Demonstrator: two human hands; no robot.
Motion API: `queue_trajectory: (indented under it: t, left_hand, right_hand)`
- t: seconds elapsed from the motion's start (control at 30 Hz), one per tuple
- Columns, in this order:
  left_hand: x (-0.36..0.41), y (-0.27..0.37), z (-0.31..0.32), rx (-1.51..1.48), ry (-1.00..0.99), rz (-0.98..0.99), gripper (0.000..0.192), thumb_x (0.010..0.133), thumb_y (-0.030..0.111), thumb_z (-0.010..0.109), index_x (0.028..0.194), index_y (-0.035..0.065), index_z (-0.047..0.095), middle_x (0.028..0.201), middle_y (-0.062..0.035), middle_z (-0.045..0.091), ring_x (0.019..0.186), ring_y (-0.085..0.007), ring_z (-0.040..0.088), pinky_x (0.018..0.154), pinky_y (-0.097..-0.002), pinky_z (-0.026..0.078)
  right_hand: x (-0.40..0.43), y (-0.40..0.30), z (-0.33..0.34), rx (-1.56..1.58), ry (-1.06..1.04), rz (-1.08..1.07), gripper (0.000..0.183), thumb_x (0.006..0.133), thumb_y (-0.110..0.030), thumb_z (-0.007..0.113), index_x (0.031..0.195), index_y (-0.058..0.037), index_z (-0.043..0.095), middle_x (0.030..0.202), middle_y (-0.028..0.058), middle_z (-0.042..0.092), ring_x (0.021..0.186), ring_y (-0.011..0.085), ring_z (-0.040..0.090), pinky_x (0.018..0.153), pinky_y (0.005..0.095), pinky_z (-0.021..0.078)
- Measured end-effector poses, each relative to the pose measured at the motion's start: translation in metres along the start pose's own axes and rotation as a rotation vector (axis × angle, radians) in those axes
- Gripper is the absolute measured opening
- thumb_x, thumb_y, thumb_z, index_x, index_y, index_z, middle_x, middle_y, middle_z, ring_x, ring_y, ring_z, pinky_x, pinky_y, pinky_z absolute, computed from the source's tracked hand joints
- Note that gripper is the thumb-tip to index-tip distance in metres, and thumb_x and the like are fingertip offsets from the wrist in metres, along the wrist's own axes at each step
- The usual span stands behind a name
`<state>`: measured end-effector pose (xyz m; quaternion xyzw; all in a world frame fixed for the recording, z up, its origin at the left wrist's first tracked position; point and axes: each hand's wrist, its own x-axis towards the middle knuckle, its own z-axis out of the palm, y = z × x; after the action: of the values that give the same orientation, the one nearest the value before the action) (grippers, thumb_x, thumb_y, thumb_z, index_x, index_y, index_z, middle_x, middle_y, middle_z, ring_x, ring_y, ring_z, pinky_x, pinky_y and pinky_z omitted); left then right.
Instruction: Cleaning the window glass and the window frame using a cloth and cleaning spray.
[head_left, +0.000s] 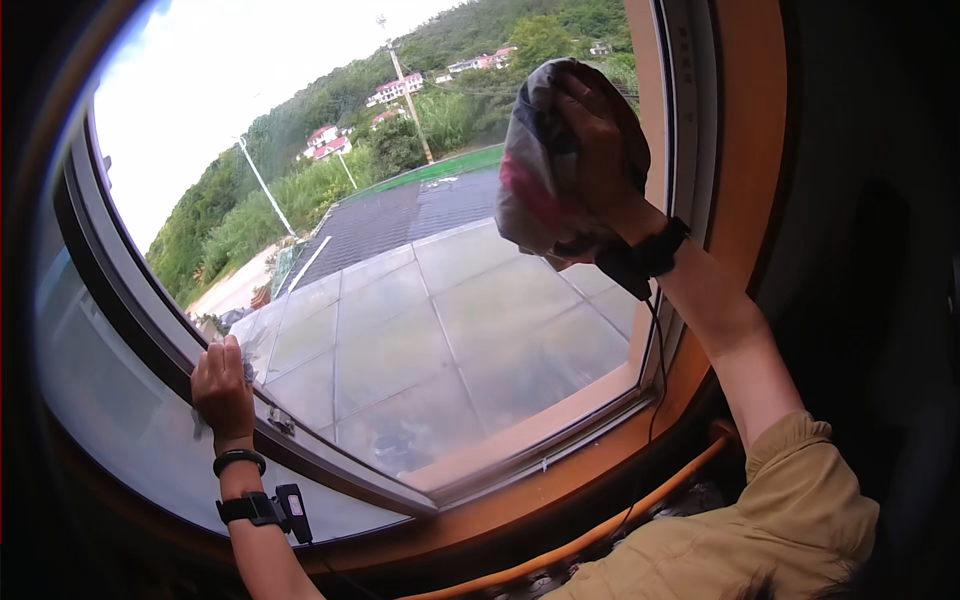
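My right hand (600, 139) is spread over a bunched grey cloth (529, 187) with pink and dark patches. The cloth lies against or just before the window pane (375, 360), at its upper right; contact cannot be told for sure. My left hand (223, 386) is curled around the dark metal stile of the window sash (161, 341), at the lower left of the pane. A sash latch (281, 421) sits on the frame just below that hand. Both wrists wear black straps with small devices, and a thin cable (660, 360) hangs from the right one.
An orange-brown wooden surround (739, 150) borders the window, with a metal track (555, 457) along the bottom. Below it runs an orange rail (570, 547). Outside are a panelled roof, a dark tiled roof (405, 210), poles, houses and a wooded hillside.
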<state>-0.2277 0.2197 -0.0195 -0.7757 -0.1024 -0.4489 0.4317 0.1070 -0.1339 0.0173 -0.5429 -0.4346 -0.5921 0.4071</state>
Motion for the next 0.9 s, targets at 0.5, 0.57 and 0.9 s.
queue_trajectory:
  t: [0.5,0.57,0.9]
  left_hand:
    - [-0.002,0.003,0.002,0.001,-0.053,0.013,0.021,0.076,0.004,0.057,0.097,0.006,0.058,0.079,-0.0065,0.05,0.073,-0.0235,0.055,0.063,-0.0345,0.045]
    - [-0.004,0.0,0.002,0.026,-0.076,0.006,0.02,0.076,0.004,0.057,0.096,0.0062,0.058,0.079,-0.0064,0.049,0.073,-0.0232,0.055,0.062,-0.0343,0.044]
    - [-0.008,-0.002,0.002,0.013,-0.057,-0.017,0.017,0.075,0.003,0.057,0.093,0.0064,0.057,0.078,-0.0065,0.049,0.072,-0.0229,0.054,0.061,-0.0344,0.044]
  right_hand:
    - [-0.193,-0.158,0.072,0.881,-1.062,-0.071,0.032,0.083,-0.009,0.05,0.114,-0.0061,0.058,0.125,0.0057,0.054,0.12,0.0161,0.048,0.107,0.0309,0.0305]
    - [-0.161,-0.158,0.045,1.039,-1.186,0.093,0.035,0.085,-0.009,0.049,0.119,-0.0054,0.053,0.128,0.0062,0.052,0.121,0.0168,0.047,0.107,0.0303,0.0304]
    - [-0.05,-0.042,-0.005,0.058,-0.364,-0.296,0.034,0.079,-0.007,0.05,0.112,-0.0039,0.059,0.124,0.0133,0.053,0.121,0.0277,0.046,0.104,0.0402,0.0352]
